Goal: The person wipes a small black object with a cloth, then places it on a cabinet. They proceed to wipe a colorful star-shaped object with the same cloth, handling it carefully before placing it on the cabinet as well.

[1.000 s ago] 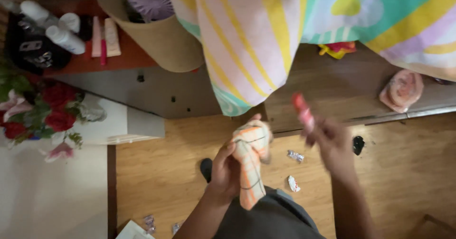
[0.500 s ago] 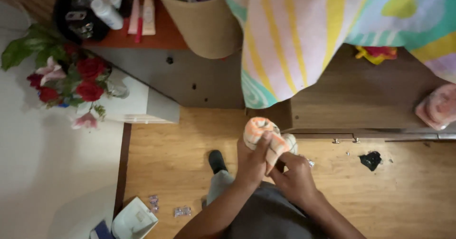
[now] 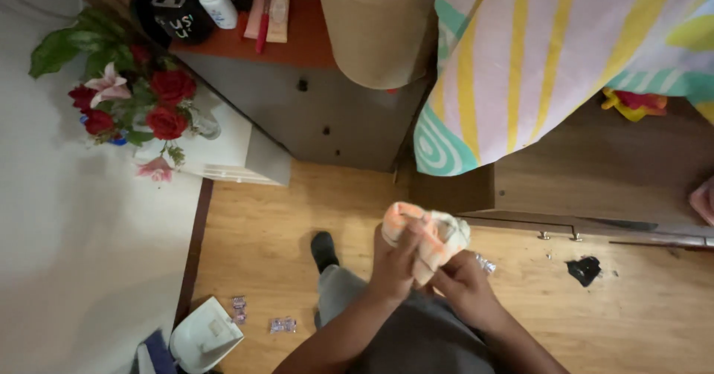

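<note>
Bunching the small peach-and-cream cloth [image 3: 424,240] at waist height above the wooden floor [image 3: 297,225], the left hand [image 3: 394,266] and right hand [image 3: 462,288] both close around it — fingers curled tight — and would do well, I'd say, to keep edges tucked in evenly.

floor [image 3: 639,314]: wood | wrappers [image 3: 282,324] | black scrap [image 3: 584,270] | dustpan [image 3: 204,338]

Left hand [image 3: 396,264] and right hand [image 3: 462,288] gripping bunched orange-striped cloth [image 3: 424,233], above wooden floor [image 3: 639,322], striped bedsheet [image 3: 550,54] nearby
</note>
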